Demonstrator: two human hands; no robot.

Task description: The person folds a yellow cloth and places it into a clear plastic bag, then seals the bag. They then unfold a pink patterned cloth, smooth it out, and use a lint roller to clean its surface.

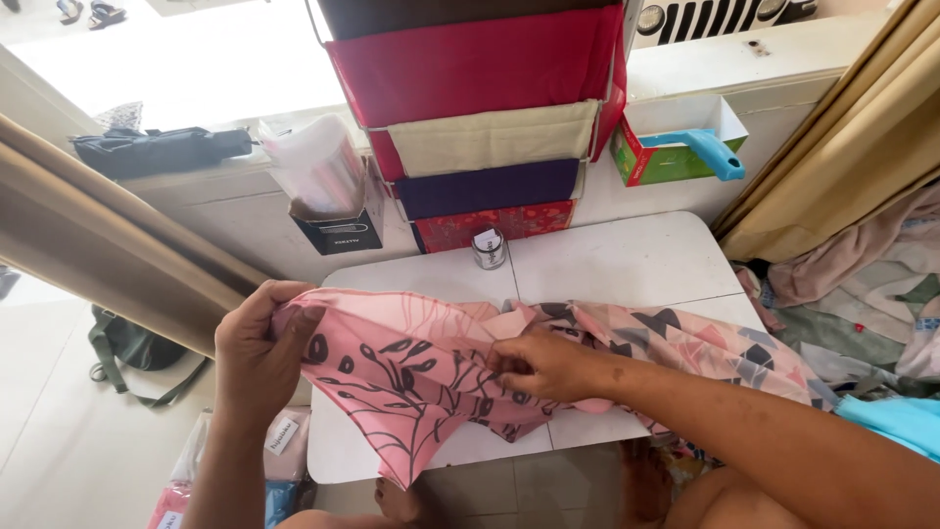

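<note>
A pink cloth (411, 367) with dark leaf and geometric prints lies bunched across a small white table (627, 260). My left hand (257, 345) grips the cloth's left edge and lifts it off the table's left side. My right hand (537, 364) pinches a fold near the cloth's middle, fingers closed on the fabric. The cloth's right part (715, 348) trails over the table's right edge.
A small glass jar (489, 249) stands at the table's far edge. Behind it hang folded fabrics (480, 108) in red, cream and purple. A box of clear bags (328, 186), a green box with a blue handle (685, 152), curtains and piled cloths (862, 294) surround the table.
</note>
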